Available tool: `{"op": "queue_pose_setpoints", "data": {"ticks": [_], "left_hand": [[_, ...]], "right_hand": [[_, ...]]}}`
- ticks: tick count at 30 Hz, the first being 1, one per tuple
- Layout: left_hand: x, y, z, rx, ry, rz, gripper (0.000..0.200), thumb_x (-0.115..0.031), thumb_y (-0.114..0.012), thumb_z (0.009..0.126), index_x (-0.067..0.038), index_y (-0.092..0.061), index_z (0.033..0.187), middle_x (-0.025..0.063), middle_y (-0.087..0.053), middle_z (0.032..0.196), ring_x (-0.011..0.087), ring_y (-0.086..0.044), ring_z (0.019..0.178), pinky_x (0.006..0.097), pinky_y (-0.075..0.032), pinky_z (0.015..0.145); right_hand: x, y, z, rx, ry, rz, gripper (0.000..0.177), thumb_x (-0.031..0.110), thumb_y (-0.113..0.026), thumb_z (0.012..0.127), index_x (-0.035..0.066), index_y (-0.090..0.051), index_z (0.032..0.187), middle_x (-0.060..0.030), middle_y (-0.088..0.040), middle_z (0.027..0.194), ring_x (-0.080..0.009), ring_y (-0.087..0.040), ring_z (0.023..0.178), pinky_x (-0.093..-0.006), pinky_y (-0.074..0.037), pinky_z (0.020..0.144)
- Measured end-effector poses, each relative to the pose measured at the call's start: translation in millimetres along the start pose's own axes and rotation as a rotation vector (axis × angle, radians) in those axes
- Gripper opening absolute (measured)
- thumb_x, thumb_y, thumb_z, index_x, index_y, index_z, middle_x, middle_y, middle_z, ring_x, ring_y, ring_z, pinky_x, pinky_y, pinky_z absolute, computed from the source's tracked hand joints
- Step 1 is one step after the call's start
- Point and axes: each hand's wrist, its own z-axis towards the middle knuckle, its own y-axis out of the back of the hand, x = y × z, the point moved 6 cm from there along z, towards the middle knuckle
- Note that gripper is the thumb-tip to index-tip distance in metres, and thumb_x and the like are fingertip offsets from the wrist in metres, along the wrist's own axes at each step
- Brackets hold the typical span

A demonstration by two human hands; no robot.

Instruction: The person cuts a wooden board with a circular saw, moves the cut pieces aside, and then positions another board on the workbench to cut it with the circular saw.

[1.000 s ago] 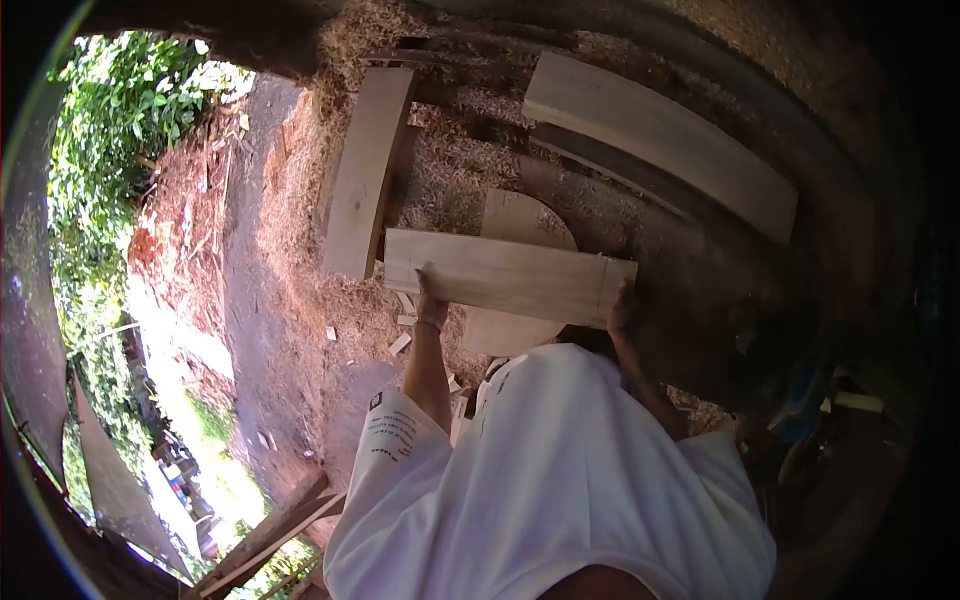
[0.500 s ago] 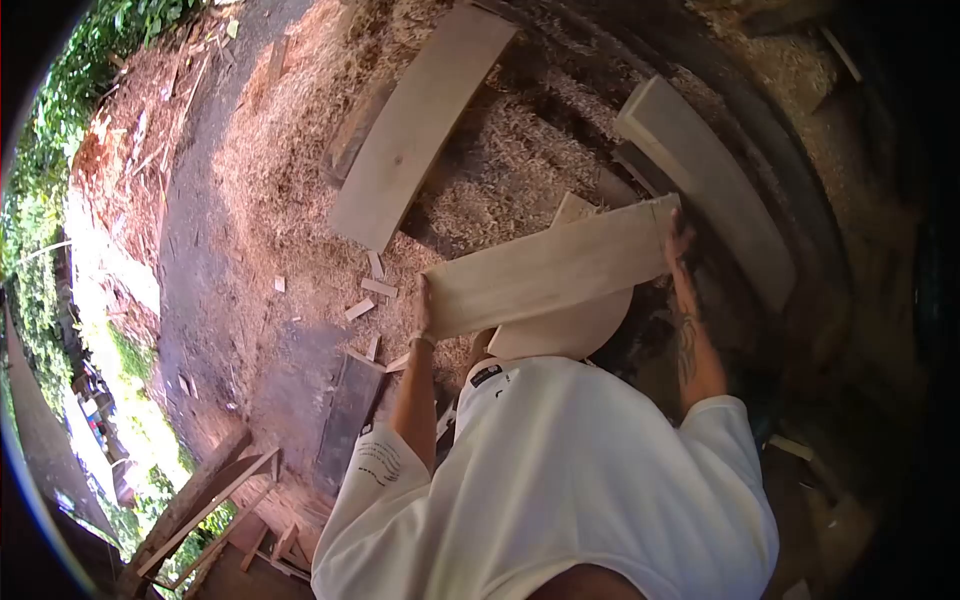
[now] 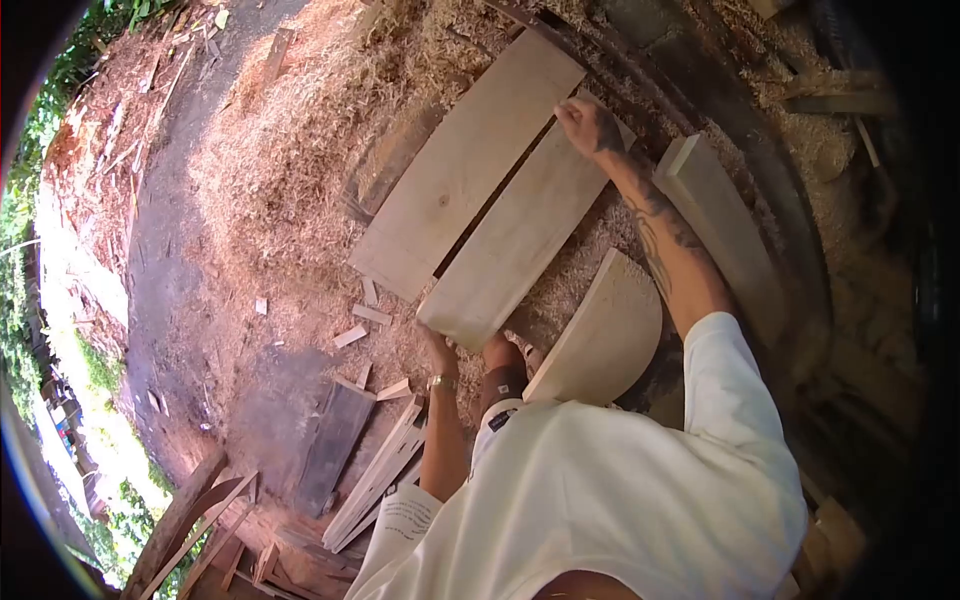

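A pale wooden plank (image 3: 530, 225) lies slanted in front of me, alongside a second wide plank (image 3: 460, 170) with a dark knot; a narrow dark gap runs between them. My left hand (image 3: 437, 350) is closed on the near end of the first plank, its fingers partly hidden underneath. At the far end, my right hand (image 3: 588, 125) has its fingers curled over the plank's edge by the gap. A board with a rounded edge (image 3: 605, 335) rests to the right of the near end, touched by neither hand.
Wood shavings (image 3: 255, 190) cover the ground in a heap at left. A thick curved plank (image 3: 720, 225) lies at right. Small offcuts (image 3: 365, 315), a dark board (image 3: 340, 440) and stacked strips (image 3: 380, 475) sit near my left arm. Timber pieces (image 3: 205, 510) stand at lower left.
The plank in my hands has swung from crosswise to lengthwise and come down beside the knotted plank. My right hand has moved forward and left. The rounded board is now uncovered.
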Motion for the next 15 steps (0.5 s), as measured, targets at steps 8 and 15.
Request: {"op": "queue_pose_setpoints", "data": {"ticks": [8, 15], "left_hand": [[-144.8, -34.7, 51.6, 0.073, -0.272, 0.222, 0.078, -0.065, -0.042, 0.097, -0.005, -0.037, 0.148, 0.0128, -0.049, 0.143, 0.025, -0.053, 0.123, 0.0426, -0.045, 0.1], [-170.8, -42.5, 81.7, -0.204, -0.416, 0.45, 0.087, -0.067, -0.043, 0.096, 0.009, -0.044, 0.138, 0.0209, -0.053, 0.134, 0.03, -0.054, 0.116, 0.0392, -0.045, 0.099]], "right_hand": [[-92.2, -26.0, 162.7, -0.065, -0.111, -0.143, 0.087, 0.066, -0.05, 0.091, -0.001, -0.039, 0.146, -0.028, -0.043, 0.145, -0.0406, -0.041, 0.136, -0.0467, -0.037, 0.111], [-108.3, -53.1, 192.5, 0.043, -0.16, -0.08, 0.083, 0.062, -0.044, 0.094, -0.002, -0.037, 0.147, -0.0266, -0.039, 0.149, -0.038, -0.037, 0.14, -0.0464, -0.034, 0.114]]}}
